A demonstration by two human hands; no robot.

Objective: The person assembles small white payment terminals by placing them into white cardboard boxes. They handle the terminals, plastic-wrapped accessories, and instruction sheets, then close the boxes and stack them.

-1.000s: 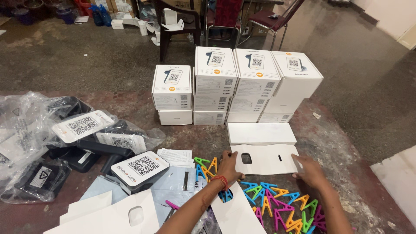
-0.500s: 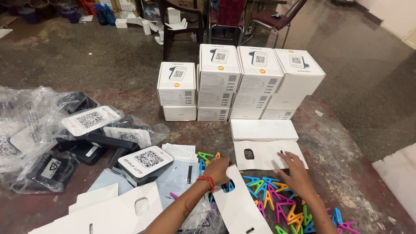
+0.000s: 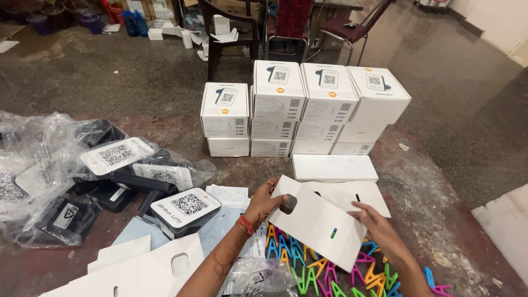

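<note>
White card sheet (image 3: 319, 225) grasped by left hand (image 3: 264, 202) and right hand (image 3: 377, 225), four box stacks (image 3: 302, 110) behind.

floor (image 3: 137, 82): grey, worn, stained | dark wooden chairs (image 3: 231, 33) at back | white wall (image 3: 495, 16) right

Soft, even indoor light (slight wide-angle bend at edges)
</note>
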